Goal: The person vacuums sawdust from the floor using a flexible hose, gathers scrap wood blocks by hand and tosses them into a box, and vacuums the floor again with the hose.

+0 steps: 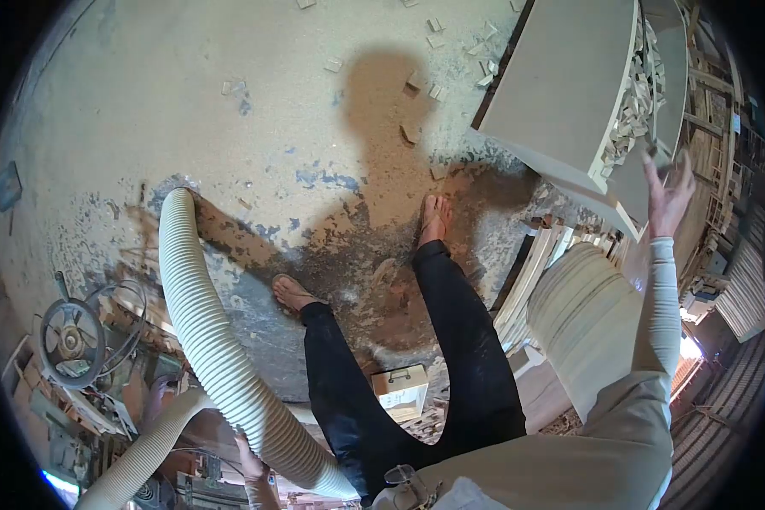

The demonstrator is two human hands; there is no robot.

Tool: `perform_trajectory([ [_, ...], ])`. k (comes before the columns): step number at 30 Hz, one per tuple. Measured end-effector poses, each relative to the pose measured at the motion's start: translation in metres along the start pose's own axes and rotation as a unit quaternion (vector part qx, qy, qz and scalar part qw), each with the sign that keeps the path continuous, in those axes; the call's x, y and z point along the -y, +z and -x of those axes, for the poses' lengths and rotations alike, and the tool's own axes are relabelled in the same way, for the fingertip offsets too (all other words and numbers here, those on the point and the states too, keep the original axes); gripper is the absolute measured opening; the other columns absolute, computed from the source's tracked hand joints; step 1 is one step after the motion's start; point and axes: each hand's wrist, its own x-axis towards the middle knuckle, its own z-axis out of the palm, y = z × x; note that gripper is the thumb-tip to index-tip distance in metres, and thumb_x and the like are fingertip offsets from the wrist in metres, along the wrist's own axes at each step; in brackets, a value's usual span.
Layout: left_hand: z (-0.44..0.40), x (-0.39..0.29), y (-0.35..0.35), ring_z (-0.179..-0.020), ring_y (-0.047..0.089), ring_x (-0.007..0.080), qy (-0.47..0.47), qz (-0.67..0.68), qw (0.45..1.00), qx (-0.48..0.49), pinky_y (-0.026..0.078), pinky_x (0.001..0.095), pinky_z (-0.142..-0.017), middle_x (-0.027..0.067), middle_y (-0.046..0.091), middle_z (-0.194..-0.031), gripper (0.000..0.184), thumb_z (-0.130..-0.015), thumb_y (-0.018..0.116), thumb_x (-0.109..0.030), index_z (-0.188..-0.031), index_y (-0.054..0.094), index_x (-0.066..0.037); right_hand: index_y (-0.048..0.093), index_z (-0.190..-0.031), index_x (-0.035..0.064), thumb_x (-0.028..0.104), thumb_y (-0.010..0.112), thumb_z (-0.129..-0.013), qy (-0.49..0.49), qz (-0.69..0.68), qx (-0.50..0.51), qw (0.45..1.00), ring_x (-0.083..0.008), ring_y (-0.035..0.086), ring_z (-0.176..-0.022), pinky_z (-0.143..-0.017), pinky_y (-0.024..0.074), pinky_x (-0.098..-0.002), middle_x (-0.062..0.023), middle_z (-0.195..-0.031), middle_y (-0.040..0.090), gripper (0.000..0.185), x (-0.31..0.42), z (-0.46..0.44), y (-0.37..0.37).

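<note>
My left hand (251,457) is at the lower left, pressed around the side of a thick, pale ribbed hose (197,306); part of its fingers is hidden behind the hose. The hose runs from beside my legs up to the dusty floor, where its far end rests. On the other side, my right hand (670,200) is stretched out at the right with its fingers apart, somewhat blurred. It is beside a large panelled wooden box (561,81) that holds many small wood offcuts (637,102). I see nothing held in the right hand.
Sawdust and scattered wood scraps (436,92) lie on the floor (255,127). At the left stand a handwheel (70,343) and machine parts. A second ribbed hose (144,450) crosses below. Stacked curved boards (582,314) stand right of my legs; a small box (401,391) sits between them.
</note>
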Motion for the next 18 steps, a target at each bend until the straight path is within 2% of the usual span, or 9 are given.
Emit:
perform_trajectory([
  [1,-0.007,0.0,0.006,-0.14,0.058,0.033,-0.002,0.003,1.0,-0.012,0.048,0.0512,-0.117,0.0151,0.059,-0.154,0.076,-0.109,0.056,-0.058,-0.164,0.041,-0.007,0.061,-0.144,0.0002,0.024,0.092,-0.09,-0.074,0.146,-0.078,0.983,-0.0236,0.071,-0.108,-0.096,0.059,-0.0359,-0.0135,-0.127,0.071,0.067,-0.004,-0.011,0.006],
  [2,-0.011,0.003,0.01,-0.14,0.058,0.033,-0.005,0.007,1.0,-0.013,0.048,0.0512,-0.117,0.0151,0.059,-0.154,0.076,-0.109,0.056,-0.058,-0.164,0.041,-0.007,0.061,-0.144,0.0002,0.024,0.092,-0.09,-0.079,0.146,-0.077,0.983,-0.0236,0.071,-0.108,-0.096,0.059,-0.0359,-0.0135,-0.127,0.071,0.067,0.004,-0.016,0.02],
  [4,-0.014,0.006,0.009,-0.139,0.059,0.0317,0.03,-0.057,0.997,0.04,0.048,0.0505,-0.116,0.0142,0.059,-0.153,0.077,-0.108,0.056,-0.061,-0.162,0.043,-0.008,0.064,-0.142,0.0016,0.026,0.093,-0.088,-0.098,-0.173,-0.019,0.98,-0.0257,0.069,-0.112,-0.097,0.0588,-0.0383,-0.0151,-0.131,0.069,0.067,0.047,0.001,0.051],
  [8,-0.011,0.022,0.011,-0.137,0.061,0.0304,0.039,-0.043,0.998,0.029,0.048,0.0493,-0.116,0.0131,0.061,-0.151,0.075,-0.107,0.06,-0.057,-0.161,0.044,-0.007,0.064,-0.147,0.0143,0.036,0.088,-0.091,-0.187,-0.228,0.243,0.924,-0.0339,0.066,-0.125,-0.106,0.0561,-0.046,-0.0168,-0.137,0.065,0.065,0.148,0.055,0.186],
  [10,-0.008,0.027,0.027,-0.136,0.061,0.0294,0.004,-0.004,0.999,0.033,0.047,0.0492,-0.117,0.0131,0.061,-0.15,0.07,-0.109,0.056,-0.052,-0.161,0.044,-0.007,0.059,-0.153,0.0163,0.039,0.088,-0.09,-0.126,-0.265,0.317,0.902,-0.0398,0.062,-0.131,-0.111,0.0526,-0.0468,-0.0198,-0.14,0.061,0.073,0.169,0.077,0.287],
  [12,-0.008,0.045,0.008,-0.134,0.063,0.0293,0.032,-0.09,0.995,-0.006,0.052,0.0533,-0.111,0.0097,0.063,-0.149,0.077,-0.106,0.057,-0.062,-0.162,0.044,-0.011,0.055,-0.156,0.0167,0.039,0.089,-0.087,-0.039,-0.203,0.343,0.917,-0.0419,0.059,-0.134,-0.113,0.0506,-0.0464,-0.0215,-0.142,0.058,0.08,0.17,0.098,0.388],
  [13,-0.016,0.062,-0.021,-0.132,0.065,0.0299,-0.028,0.01,0.999,-0.014,0.053,0.0535,-0.111,0.01,0.064,-0.149,0.076,-0.106,0.057,-0.063,-0.161,0.045,-0.012,0.055,-0.156,0.0167,0.039,0.089,-0.087,-0.042,-0.204,0.345,0.915,-0.0419,0.059,-0.134,-0.113,0.0506,-0.0464,-0.0215,-0.142,0.058,0.08,0.172,0.1,0.428],
  [14,-0.016,0.077,-0.048,-0.132,0.066,0.031,-0.07,0.004,0.997,-0.038,0.053,0.0541,-0.111,0.0103,0.066,-0.147,0.077,-0.105,0.057,-0.064,-0.161,0.046,-0.012,0.055,-0.155,0.0164,0.039,0.088,-0.088,-0.042,-0.184,0.317,0.929,-0.0411,0.06,-0.133,-0.112,0.0508,-0.0473,-0.0221,-0.142,0.058,0.078,0.172,0.107,0.461],
  [18,-0.007,0.084,-0.027,-0.131,0.066,0.0313,-0.058,-0.03,0.995,-0.073,0.053,0.0543,-0.111,0.0104,0.066,-0.146,0.077,-0.105,0.057,-0.064,-0.161,0.046,-0.012,0.057,-0.154,0.0163,0.035,0.087,-0.089,-0.096,-0.088,0.329,0.935,-0.041,0.062,-0.128,-0.109,0.0522,-0.049,-0.0232,-0.141,0.058,0.073,0.159,0.125,0.553],
])
